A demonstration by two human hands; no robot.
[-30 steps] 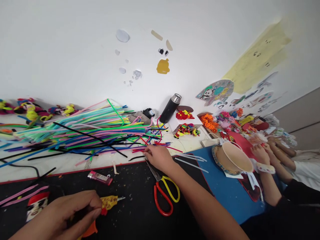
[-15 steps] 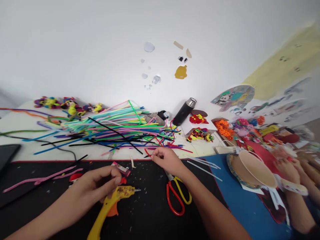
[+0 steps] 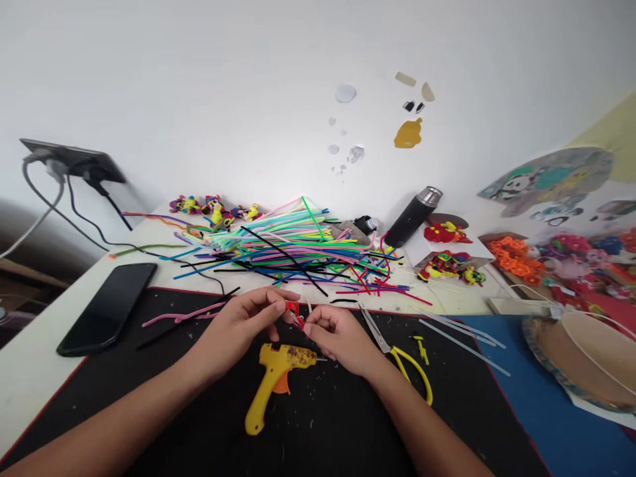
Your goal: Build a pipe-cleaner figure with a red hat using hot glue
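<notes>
My left hand [image 3: 243, 328] and my right hand [image 3: 340, 338] meet above the black mat [image 3: 149, 371], both pinching a small red pipe-cleaner piece [image 3: 294, 311] between their fingertips. Just below them lies a yellow glue gun [image 3: 275, 377], its nozzle pointing right. Scissors with yellow handles [image 3: 402, 358] lie to the right of my right wrist. A big heap of coloured pipe cleaners [image 3: 293, 248] is spread on the white table behind my hands.
A black phone [image 3: 109, 305] lies at the left mat edge, with cables running to a wall socket [image 3: 74, 162]. A black flask [image 3: 412, 215] lies beyond the heap. Craft flowers [image 3: 514, 255], a paper bowl [image 3: 586, 351] and a blue mat [image 3: 536, 417] are on the right.
The camera swung left. My right hand came back from the pipe-cleaner heap with a red piece, and my left hand rose to meet it. The glue gun now lies free on the mat.
</notes>
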